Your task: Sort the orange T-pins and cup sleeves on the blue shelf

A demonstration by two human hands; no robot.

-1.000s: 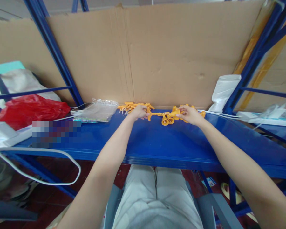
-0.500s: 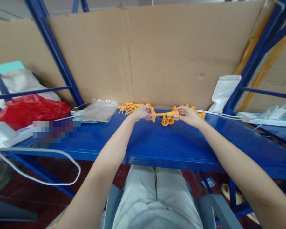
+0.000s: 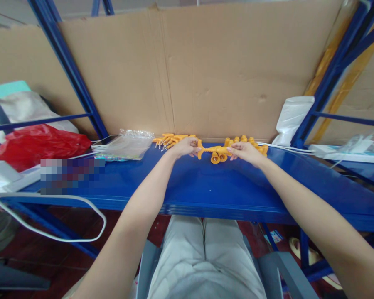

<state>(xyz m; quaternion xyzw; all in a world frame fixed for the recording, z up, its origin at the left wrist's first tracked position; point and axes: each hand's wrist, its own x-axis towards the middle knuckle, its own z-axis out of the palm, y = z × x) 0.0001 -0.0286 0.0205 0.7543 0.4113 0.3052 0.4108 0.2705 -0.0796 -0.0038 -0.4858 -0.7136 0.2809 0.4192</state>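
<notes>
My left hand (image 3: 188, 147) is closed on the curved orange handle (image 3: 200, 150) of a corkscrew. From that handle a ribbed orange shaft points right, toward an orange sleeve (image 3: 220, 149). My right hand (image 3: 242, 151) pinches the sleeve's right end, in line with the shaft. Whether the shaft sits inside the sleeve I cannot tell. Just below the sleeve lie two orange bell-shaped pieces (image 3: 218, 157) with their round mouths facing me. Behind my left hand is a pile of orange handles with metal spirals (image 3: 168, 141). Several more orange sleeves (image 3: 243, 140) stand behind my right hand.
The blue shelf top (image 3: 202, 187) carries clear plastic bags (image 3: 124, 145) on the left and a white package (image 3: 294, 120) at back right. A cardboard sheet (image 3: 205, 70) closes off the back. A white cable (image 3: 102, 224) loops over the front edge at left.
My right hand has shifted slightly left, and the ribbed shaft between handle and sleeve shows shorter. The left hand has barely moved and keeps its hold.
</notes>
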